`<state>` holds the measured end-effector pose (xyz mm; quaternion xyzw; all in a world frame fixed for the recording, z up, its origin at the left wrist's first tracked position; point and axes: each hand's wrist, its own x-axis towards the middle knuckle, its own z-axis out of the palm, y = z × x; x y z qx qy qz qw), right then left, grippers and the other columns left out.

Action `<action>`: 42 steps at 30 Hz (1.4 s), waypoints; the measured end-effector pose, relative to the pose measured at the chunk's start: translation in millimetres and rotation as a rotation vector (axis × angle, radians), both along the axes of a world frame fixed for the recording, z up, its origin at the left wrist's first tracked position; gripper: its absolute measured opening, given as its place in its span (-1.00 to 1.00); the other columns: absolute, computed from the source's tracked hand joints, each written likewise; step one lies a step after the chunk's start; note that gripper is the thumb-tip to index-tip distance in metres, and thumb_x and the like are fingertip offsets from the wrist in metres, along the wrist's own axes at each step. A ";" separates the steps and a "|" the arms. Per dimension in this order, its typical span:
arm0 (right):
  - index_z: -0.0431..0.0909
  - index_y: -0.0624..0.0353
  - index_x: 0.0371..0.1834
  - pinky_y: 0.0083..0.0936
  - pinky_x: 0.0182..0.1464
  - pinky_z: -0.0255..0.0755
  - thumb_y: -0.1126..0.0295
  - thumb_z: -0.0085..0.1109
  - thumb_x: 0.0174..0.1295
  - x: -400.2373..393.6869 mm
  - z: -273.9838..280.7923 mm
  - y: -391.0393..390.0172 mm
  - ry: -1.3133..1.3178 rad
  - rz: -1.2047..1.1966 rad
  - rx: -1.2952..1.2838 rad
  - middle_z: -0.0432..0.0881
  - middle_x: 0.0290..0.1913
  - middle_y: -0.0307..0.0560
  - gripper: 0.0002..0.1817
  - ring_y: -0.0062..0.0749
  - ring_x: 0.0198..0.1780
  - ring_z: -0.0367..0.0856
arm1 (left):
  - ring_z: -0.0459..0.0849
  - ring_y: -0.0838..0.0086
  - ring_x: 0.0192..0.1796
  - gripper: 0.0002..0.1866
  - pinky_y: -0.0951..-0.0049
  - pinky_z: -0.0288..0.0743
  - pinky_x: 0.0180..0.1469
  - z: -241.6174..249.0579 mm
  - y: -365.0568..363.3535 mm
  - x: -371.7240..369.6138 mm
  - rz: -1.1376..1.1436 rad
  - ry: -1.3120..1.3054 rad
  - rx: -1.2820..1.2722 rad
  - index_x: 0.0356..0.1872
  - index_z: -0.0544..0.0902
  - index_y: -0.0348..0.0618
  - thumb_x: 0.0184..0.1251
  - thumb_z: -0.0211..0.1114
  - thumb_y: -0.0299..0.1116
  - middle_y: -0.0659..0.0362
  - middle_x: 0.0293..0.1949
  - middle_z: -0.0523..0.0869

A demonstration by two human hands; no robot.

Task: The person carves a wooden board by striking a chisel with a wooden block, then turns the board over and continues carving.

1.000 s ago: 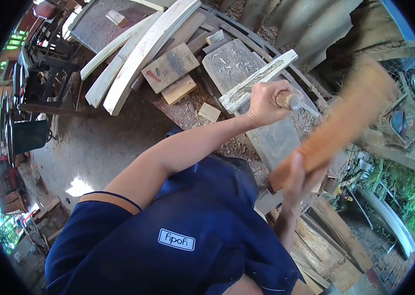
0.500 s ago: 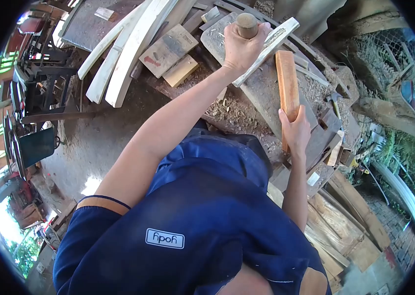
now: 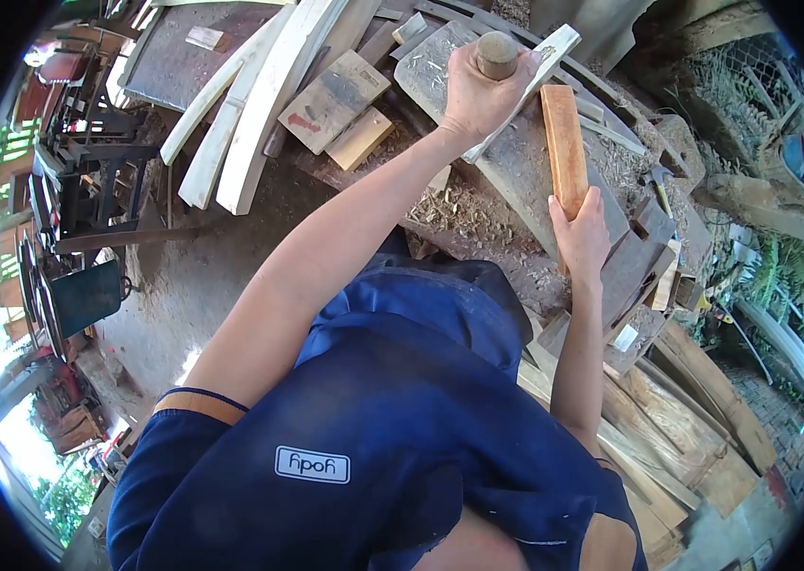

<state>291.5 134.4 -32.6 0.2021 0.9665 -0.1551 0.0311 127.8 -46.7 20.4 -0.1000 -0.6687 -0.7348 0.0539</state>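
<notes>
My left hand (image 3: 480, 100) is closed around a thick, round wooden tool handle (image 3: 497, 55), seen nearly end-on. Whatever lies below the handle is hidden by the hand. Under and beside that hand, a pale wood strip (image 3: 554, 49) lies slanted across the workbench (image 3: 521, 195). My right hand (image 3: 581, 236) grips the lower part of a long, squared orange-brown wooden bar (image 3: 564, 143). The bar points away from me, to the right of the strip, and its far end is apart from the tool handle.
Wood shavings (image 3: 464, 214) litter the bench's near edge. Left of my hands lie a stained wood block (image 3: 333, 100), a smaller block (image 3: 360, 139) and long curved pale boards (image 3: 274, 105). A hammer (image 3: 659, 176) rests at the right. Planks (image 3: 654, 409) lie low on the right.
The whole view has shifted slightly right. My right hand and the wooden bar have moved a little farther from my body. My left hand keeps its grip on the handle.
</notes>
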 end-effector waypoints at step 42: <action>0.29 0.30 0.35 -0.13 0.08 0.46 0.11 0.34 0.25 -11.8 -8.0 6.7 0.148 0.085 0.236 0.51 0.10 0.20 -0.28 0.13 0.13 0.50 | 0.53 0.76 -0.48 -0.70 0.61 0.40 -0.42 32.8 -20.0 -16.7 -0.274 -0.033 -0.050 -0.51 0.63 -0.13 0.30 0.46 -0.18 0.35 -0.57 0.63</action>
